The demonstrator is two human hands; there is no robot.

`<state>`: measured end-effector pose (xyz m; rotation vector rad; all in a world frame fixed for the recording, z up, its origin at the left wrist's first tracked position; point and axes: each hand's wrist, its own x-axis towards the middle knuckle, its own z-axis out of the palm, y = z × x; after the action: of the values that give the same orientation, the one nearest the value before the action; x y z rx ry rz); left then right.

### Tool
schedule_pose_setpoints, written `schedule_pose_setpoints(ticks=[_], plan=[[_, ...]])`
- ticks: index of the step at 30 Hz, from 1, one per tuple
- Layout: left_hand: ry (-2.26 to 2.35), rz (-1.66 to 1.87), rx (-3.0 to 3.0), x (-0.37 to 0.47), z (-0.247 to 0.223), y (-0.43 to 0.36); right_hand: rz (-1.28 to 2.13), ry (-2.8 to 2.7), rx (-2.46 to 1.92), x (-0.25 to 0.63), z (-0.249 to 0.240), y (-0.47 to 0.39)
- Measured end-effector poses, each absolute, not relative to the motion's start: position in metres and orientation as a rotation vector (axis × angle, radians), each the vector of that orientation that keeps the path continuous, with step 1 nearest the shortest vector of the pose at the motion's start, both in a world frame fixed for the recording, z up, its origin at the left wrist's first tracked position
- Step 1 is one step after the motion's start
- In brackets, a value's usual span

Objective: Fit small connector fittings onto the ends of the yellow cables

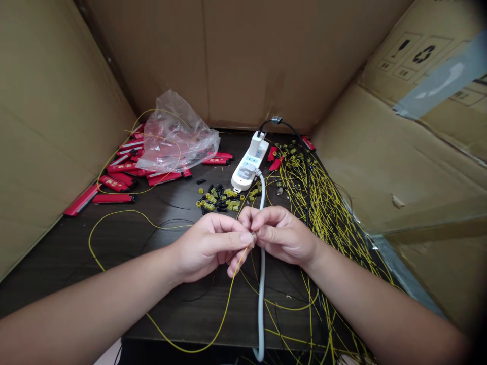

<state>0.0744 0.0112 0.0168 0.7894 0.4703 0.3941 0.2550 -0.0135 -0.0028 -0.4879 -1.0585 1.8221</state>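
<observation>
My left hand and my right hand meet above the dark table, fingertips touching. Thumb and fingers of my left hand pinch a thin yellow wire, which hangs down in a loop and curves away to the left. My right hand is pinched at the same spot, on a small part that the fingertips mostly hide. Just beyond the hands lies a pile of small yellow and black pieces. A thick white cable runs beneath the fingers.
A white power strip lies behind the hands. To the right spreads a tangle of yellow wires. Red packets and a clear plastic bag are at the back left. Cardboard walls enclose the table.
</observation>
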Motion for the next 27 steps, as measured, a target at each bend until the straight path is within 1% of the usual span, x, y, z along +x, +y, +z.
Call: schedule_pose_setpoints(ticks=[18, 27], plan=[[0.474, 0.434, 0.773, 0.0761, 0.0178, 0.0117, 1.81, -1.069, -0.487, 0.2554, -0.0045, -0.0133], [0.493, 0.479, 0.866, 0.0748, 0.0163, 0.0113, 1.785, -1.068, -0.503, 0.2533, -0.0026, -0.0131]])
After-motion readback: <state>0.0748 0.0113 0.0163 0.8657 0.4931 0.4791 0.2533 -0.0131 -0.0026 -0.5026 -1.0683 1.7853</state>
